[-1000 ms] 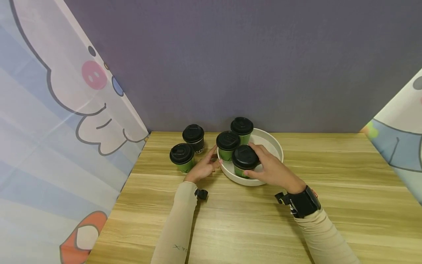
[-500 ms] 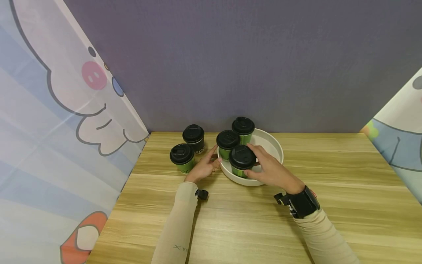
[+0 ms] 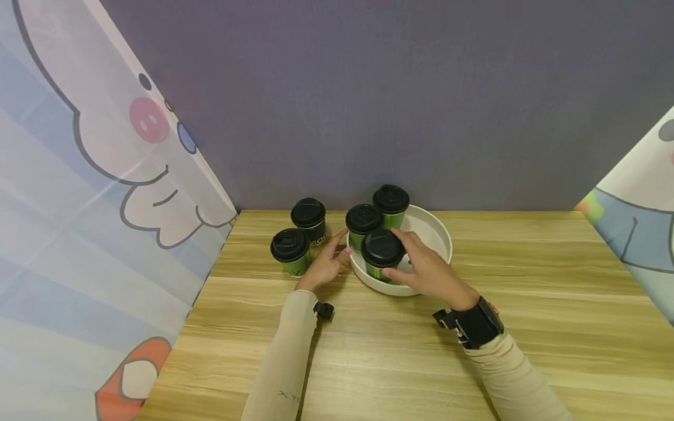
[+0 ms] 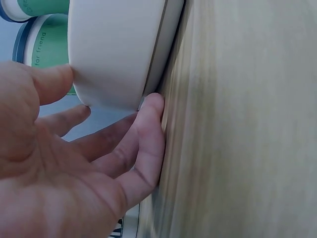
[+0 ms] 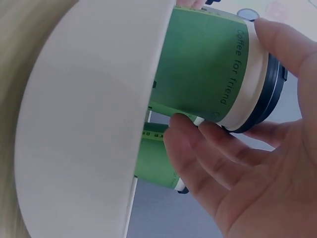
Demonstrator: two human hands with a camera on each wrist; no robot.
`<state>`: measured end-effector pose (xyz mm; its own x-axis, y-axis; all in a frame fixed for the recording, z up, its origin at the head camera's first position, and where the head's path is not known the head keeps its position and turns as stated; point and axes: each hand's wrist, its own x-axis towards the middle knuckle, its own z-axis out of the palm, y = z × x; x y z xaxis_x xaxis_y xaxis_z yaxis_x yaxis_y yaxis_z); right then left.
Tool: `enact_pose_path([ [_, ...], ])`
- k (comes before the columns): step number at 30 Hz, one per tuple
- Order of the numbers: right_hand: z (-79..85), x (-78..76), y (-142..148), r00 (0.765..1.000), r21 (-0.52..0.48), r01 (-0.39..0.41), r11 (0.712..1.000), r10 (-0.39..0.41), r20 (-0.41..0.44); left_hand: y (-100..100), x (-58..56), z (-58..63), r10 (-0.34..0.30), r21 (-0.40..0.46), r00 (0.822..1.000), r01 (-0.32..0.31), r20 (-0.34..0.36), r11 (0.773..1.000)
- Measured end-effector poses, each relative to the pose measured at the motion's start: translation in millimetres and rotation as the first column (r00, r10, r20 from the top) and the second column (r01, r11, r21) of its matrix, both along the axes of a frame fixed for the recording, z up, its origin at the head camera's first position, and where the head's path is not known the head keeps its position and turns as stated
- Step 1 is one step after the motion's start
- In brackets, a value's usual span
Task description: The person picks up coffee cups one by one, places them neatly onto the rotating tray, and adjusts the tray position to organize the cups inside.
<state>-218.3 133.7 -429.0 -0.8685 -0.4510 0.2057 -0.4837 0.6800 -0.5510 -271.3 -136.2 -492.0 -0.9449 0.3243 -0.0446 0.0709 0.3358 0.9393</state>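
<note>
My right hand point(image 3: 433, 275) holds a green paper coffee cup point(image 5: 203, 64) with a black lid by its upper part, thumb on one side and fingers on the other. This cup stands at the front left inside a round white tray point(image 3: 441, 234). Close behind it in the tray are another green cup point(image 3: 363, 220) and a third green cup point(image 3: 392, 202), both lidded. My left hand point(image 3: 323, 269) rests against the tray's left side; in the left wrist view its thumb and fingertips touch the tray wall point(image 4: 116, 54).
Left of the tray, a green lidded cup point(image 3: 291, 248) and a dark lidded cup point(image 3: 309, 217) stand on the wooden table point(image 3: 379, 356), close to my left hand. A grey wall point(image 3: 400, 105) rises behind the table. Printed cloth point(image 3: 68, 234) hangs at the left.
My right hand has moved the front cup leftward in the tray. The cup behind it has shifted slightly back, and the rear cup slightly right. My left hand has stayed nearly still.
</note>
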Motion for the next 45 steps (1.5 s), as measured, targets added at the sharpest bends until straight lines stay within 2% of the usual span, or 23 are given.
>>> enact_pose_path([
  [7,-3.1,-0.8,-4,1.000,0.004,0.022,1.000,-0.022,-0.010,1,-0.8,-1.2,0.030,-0.045,0.999,-0.031,-0.020,0.998],
  [11,-2.3,-1.4,0,1.000,0.015,0.018,1.000,-0.018,-0.002,2,-0.5,0.3,-0.012,-0.044,1.000,0.011,-0.014,0.999],
  [17,1.1,-8.7,21,1.000,-0.004,-0.011,1.000,0.011,-0.008,0,2.0,5.1,-0.064,-0.144,0.997,0.058,-0.037,0.988],
  [29,-1.1,-25.7,69,0.992,-0.002,0.123,0.992,-0.123,-0.012,-1,0.4,3.1,-0.067,-0.136,0.997,0.061,-0.036,0.989],
  [35,-6.0,-30.8,82,0.988,-0.025,0.154,0.988,-0.154,0.018,1,-1.7,-0.5,-0.023,-0.133,0.998,0.015,-0.054,0.991],
  [41,-15.9,-36.0,92,0.987,-0.048,0.162,0.986,-0.162,0.006,5,-1.7,-1.8,0.039,-0.165,0.996,-0.053,-0.086,0.985],
  [45,-23.5,-38.4,98,0.987,-0.054,0.158,0.986,-0.158,-0.008,6,-1.1,-1.6,0.056,-0.206,0.993,-0.077,-0.106,0.975],
])
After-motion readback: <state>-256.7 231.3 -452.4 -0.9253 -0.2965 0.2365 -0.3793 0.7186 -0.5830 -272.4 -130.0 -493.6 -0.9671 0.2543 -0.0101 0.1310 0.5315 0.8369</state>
